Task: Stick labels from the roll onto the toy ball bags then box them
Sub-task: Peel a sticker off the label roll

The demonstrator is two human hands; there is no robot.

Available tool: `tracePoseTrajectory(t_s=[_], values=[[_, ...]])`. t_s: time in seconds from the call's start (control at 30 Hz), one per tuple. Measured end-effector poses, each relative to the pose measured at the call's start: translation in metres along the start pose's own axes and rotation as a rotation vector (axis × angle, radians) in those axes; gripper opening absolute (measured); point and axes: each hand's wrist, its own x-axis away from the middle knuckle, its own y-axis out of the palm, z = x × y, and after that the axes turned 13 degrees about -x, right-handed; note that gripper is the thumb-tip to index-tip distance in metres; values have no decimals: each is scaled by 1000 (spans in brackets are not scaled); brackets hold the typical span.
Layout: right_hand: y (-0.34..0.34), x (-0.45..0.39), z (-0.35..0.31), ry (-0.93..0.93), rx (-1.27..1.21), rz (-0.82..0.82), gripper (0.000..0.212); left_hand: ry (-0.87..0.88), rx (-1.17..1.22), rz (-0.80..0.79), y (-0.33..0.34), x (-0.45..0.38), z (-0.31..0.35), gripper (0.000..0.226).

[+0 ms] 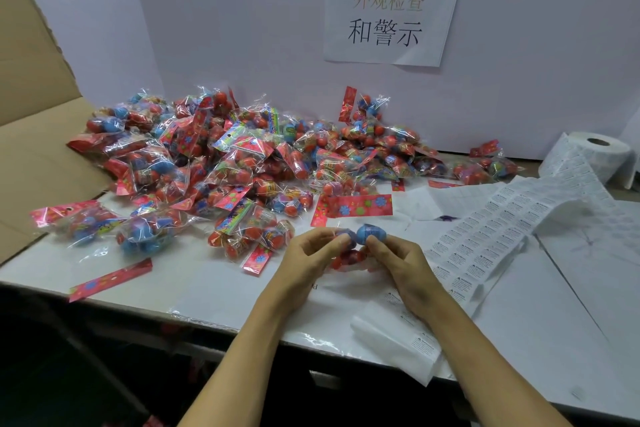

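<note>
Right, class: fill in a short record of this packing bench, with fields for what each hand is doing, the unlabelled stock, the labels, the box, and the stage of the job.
left hand: grips the held bag
right hand: grips the same bag
held bag: clear, blue and red balls inside, between both hands
pile of bags: heaped behind the hands
label roll: far right, strip unrolled towards the hands
cardboard box: open, at left
stage: bag in hand, not yet boxed
</note>
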Motion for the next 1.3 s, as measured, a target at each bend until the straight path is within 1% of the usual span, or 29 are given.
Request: tracePoseTrajectory(t_s=[0.1,0.2,0.37,0.5,0.67,0.8,0.87,1.0,1.1,1.23,1.27,1.3], values=[[3,4,-4,15,-26,-5,52,-22,-20,26,-1,1,1,28],[4,3,-5,5,-39,15,50,-29,-12,33,0,1,1,23],[2,0,-3,30,-39,8,41,-43,-14,53,1,1,1,24],[-1,-1,-3,42,-91,3,46,-53,-57,47,0,1,-2,23],[-5,-3,-1,45,-96,-5,39,-46,-113,44,0,3,-1,26],[-9,-5,0,62,-95,19,24,-31,-180,54,0,4,1,28],[-9,-4,0,73,-100,21,19,-28,-192,58,1,6,2,30],[-7,-3,-2,60,-140,11,24,-18,-212,66,1,8,3,36],[-7,-3,-2,58,-165,12,21,-18,-205,76,2,7,3,37],[-8,-4,-2,60,-170,32,20,-34,-202,60,-1,6,3,28],[-8,-4,-1,57,-171,37,21,-40,-187,44,-1,5,3,33],[-8,-4,-1,55,-169,42,21,-36,-175,23,-2,5,2,44]])
